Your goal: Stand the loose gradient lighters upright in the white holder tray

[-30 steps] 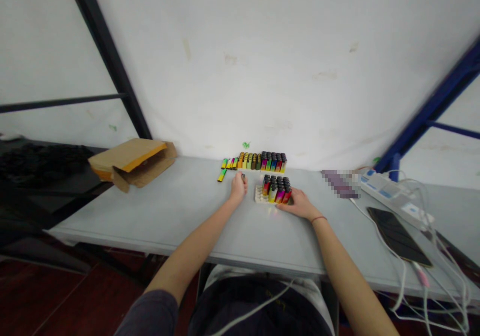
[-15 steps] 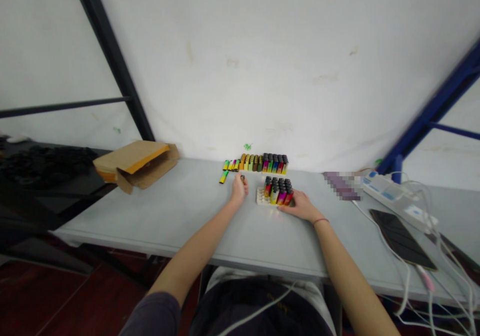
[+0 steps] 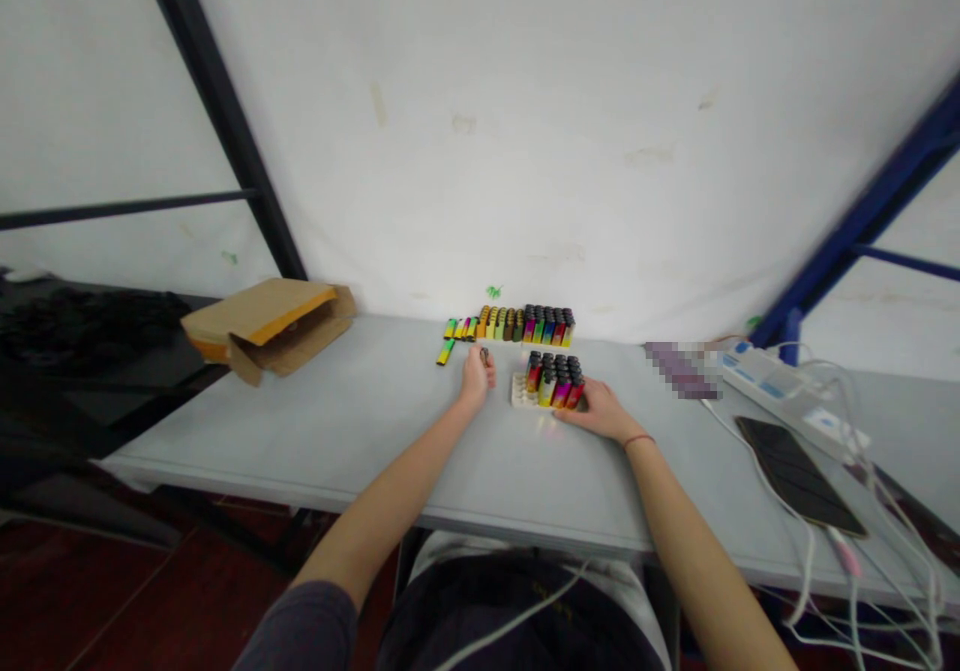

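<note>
Several lighters with black tops stand upright in a white tray [image 3: 523,394], whose left end shows bare slots. My right hand [image 3: 598,409] is closed round the tray's right end, thumb along the front. Left of the tray, my left hand [image 3: 475,375] is wrapped round a lighter [image 3: 484,355]; only its dark top shows above the fist. Behind the tray stand rows of dark-topped lighters [image 3: 549,325] and yellow-topped lighters [image 3: 501,323]. Further left several yellow-green lighters [image 3: 460,329] lie flat, with a single one [image 3: 445,351] nearer the front.
An open cardboard box [image 3: 270,323] sits at the table's left. On the right are a power strip [image 3: 795,401], a dark phone [image 3: 801,473], white cables and a blurred purple item [image 3: 681,371]. A white wall [image 3: 480,181] stands behind the table [image 3: 337,431].
The whole view has shifted very slightly. Both hands keep their places and their holds.
</note>
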### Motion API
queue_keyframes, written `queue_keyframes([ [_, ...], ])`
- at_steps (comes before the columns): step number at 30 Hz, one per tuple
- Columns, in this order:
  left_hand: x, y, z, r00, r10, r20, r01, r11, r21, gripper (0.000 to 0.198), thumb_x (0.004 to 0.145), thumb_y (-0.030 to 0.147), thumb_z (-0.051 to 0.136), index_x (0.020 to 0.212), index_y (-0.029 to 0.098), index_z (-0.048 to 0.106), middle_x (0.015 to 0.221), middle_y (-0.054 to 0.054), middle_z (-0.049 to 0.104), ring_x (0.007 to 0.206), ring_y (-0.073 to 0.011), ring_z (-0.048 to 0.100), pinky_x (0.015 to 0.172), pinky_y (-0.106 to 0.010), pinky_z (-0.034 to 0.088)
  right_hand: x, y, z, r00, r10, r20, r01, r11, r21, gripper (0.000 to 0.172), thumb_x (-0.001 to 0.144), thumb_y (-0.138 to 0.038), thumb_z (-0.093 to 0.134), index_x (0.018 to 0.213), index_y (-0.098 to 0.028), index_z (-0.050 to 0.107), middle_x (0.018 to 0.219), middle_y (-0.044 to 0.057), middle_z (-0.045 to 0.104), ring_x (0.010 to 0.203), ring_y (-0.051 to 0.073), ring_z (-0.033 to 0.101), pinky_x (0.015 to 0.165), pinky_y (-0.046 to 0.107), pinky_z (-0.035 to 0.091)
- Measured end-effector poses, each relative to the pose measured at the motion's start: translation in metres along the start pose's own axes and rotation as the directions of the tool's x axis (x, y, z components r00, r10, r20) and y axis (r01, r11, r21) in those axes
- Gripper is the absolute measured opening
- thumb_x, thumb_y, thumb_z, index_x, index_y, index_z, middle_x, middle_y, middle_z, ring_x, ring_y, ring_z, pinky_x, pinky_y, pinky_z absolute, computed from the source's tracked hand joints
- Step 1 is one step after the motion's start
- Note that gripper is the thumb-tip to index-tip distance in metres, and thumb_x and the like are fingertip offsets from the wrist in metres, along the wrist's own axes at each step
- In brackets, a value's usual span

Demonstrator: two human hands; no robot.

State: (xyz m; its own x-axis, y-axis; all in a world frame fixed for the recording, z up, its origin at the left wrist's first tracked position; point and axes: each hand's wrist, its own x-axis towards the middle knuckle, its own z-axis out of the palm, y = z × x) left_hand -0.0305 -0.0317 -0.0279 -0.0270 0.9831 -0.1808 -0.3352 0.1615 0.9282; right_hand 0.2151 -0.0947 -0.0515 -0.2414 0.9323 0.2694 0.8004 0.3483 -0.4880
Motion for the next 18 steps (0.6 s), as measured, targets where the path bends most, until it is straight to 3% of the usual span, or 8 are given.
queue_keyframes([
  [3,-0.004,-0.003,0.001,0.993,-0.01,0.113,0.002,0.997,0.072,0.049,0.093,0.058,0.026,0.064,0.022,0.041,0.039,0.009,0.026,0.032,-0.0075,0.021,0.037,-0.02,0.017,0.0,0.0,0.0,1.0,0.0,0.0,0.0,1.0,0.0,0.047,0.071,-0.058,0.071,0.097,-0.02,0.066,0.093,0.007,0.069,0.089,0.026,0.062,0.079,0.037,0.049],
  [5,-0.009,-0.007,0.003,0.973,0.08,0.216,-0.109,0.987,0.122,0.042,0.092,0.058,0.036,0.073,0.021,0.045,0.044,0.008,0.034,0.034,-0.0077,0.027,0.038,-0.019,0.02,0.0,-0.001,0.0,1.0,0.0,-0.001,0.0,1.0,-0.005,0.048,0.071,-0.058,0.071,0.099,-0.02,0.065,0.094,0.007,0.07,0.089,0.026,0.062,0.08,0.037,0.049],
  [8,-0.019,-0.011,0.006,0.9,0.277,0.336,-0.34,0.929,0.146,0.031,0.088,0.052,0.053,0.083,0.022,0.049,0.062,0.006,0.052,0.043,-0.0078,0.042,0.044,-0.02,0.031,0.0,-0.001,0.0,1.0,-0.009,-0.009,0.009,1.0,-0.014,0.048,0.072,-0.057,0.071,0.102,-0.02,0.065,0.096,0.007,0.07,0.09,0.026,0.063,0.081,0.037,0.049],
  [11,-0.026,-0.01,0.01,0.834,0.443,0.328,-0.519,0.832,0.196,0.026,0.087,0.046,0.059,0.089,0.021,0.058,0.081,-0.001,0.061,0.066,-0.0119,0.056,0.061,-0.023,0.044,0.0,-0.002,-0.001,1.0,-0.011,-0.01,0.011,1.0,-0.007,0.049,0.072,-0.057,0.071,0.103,-0.02,0.065,0.097,0.007,0.07,0.09,0.026,0.063,0.08,0.037,0.049],
  [13,-0.027,-0.008,0.011,0.785,0.533,0.316,-0.61,0.753,0.246,0.022,0.086,0.041,0.062,0.089,0.02,0.064,0.09,-0.004,0.064,0.084,-0.0161,0.059,0.075,-0.025,0.047,0.0,-0.003,-0.001,1.0,-0.007,-0.004,0.007,1.0,-0.002,0.05,0.071,-0.056,0.072,0.105,-0.02,0.065,0.096,0.007,0.07,0.09,0.026,0.063,0.08,0.037,0.049],
  [15,-0.027,-0.008,0.012,0.753,0.563,0.341,-0.653,0.705,0.277,0.02,0.084,0.038,0.065,0.09,0.019,0.069,0.095,-0.006,0.065,0.09,-0.018,0.059,0.08,-0.026,0.047,0.0,-0.003,-0.001,1.0,-0.004,-0.002,0.004,1.0,-0.002,0.05,0.071,-0.055,0.072,0.106,-0.02,0.064,0.097,0.007,0.07,0.09,0.026,0.063,0.08,0.036,0.049],
  [18,-0.026,-0.011,0.012,0.746,0.532,0.401,-0.653,0.702,0.285,0.02,0.084,0.037,0.065,0.091,0.019,0.072,0.095,-0.006,0.067,0.087,-0.0181,0.061,0.078,-0.026,0.048,0.001,-0.003,0.0,1.0,-0.001,-0.001,0.001,1.0,-0.014,0.049,0.072,-0.055,0.072,0.106,-0.02,0.064,0.097,0.007,0.07,0.09,0.026,0.063,0.081,0.037,0.048],
])
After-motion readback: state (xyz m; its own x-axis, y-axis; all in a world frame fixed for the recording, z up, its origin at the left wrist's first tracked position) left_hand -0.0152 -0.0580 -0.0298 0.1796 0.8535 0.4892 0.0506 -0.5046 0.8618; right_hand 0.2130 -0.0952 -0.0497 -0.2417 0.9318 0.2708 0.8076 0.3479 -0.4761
